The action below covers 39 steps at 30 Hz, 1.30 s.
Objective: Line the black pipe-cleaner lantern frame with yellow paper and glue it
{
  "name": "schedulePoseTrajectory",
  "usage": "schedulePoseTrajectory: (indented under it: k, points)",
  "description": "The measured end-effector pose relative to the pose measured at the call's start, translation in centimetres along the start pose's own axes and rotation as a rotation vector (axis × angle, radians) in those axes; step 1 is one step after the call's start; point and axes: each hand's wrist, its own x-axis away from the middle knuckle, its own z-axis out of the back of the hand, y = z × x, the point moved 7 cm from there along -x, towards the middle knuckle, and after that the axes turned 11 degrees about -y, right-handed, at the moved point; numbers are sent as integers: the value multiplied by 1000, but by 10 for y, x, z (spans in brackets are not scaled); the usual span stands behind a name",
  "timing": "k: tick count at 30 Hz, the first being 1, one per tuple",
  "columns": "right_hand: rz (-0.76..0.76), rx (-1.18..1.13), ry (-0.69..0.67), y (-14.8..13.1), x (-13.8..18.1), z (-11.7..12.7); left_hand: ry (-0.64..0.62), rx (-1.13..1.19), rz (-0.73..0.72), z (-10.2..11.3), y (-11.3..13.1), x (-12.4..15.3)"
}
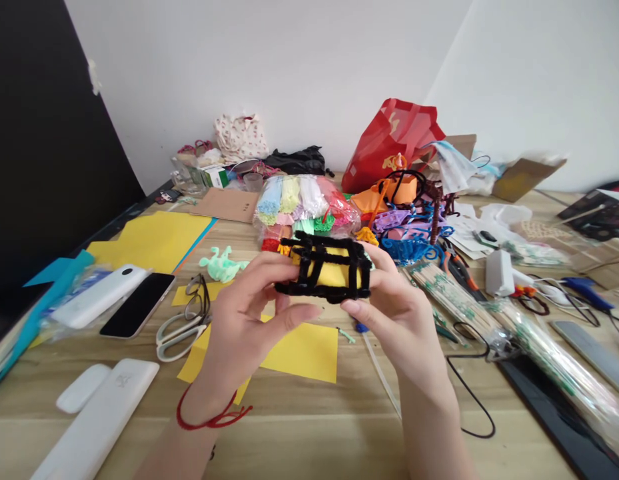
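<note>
Both of my hands hold up a small boxy frame of black pipe cleaners (325,270) above the wooden table (309,427). Yellow paper shows inside the frame. My left hand (249,313) grips its left end, thumb pressed under the bottom edge; a red string is tied round that wrist. My right hand (394,310) pinches the right end with thumb below and fingers behind. A yellow paper sheet (299,350) lies on the table directly beneath the hands.
White-handled scissors (176,332) and glasses (196,297) lie left of the hands, beside a black phone (138,305) and white power banks (99,293). Bags of coloured pipe cleaners (304,200), a red bag (394,143) and wooden sticks (449,293) crowd the back and right.
</note>
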Motion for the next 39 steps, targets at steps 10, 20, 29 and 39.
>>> schedulePoseTrajectory:
  k: [10, 20, 29, 39]
  points:
    - [-30, -123, 8, 6, -1, -4, 40, 48, -19, -3, -2, -4]
    - [79, -222, -15, 4, -1, -2, -16, 53, -150, -10, 0, -3]
    - [240, 52, 9, -13, 1, 0, 76, 199, 42, -10, -12, 5]
    - [335, 203, 40, -21, 2, -2, 170, 51, -53, -4, -1, 9]
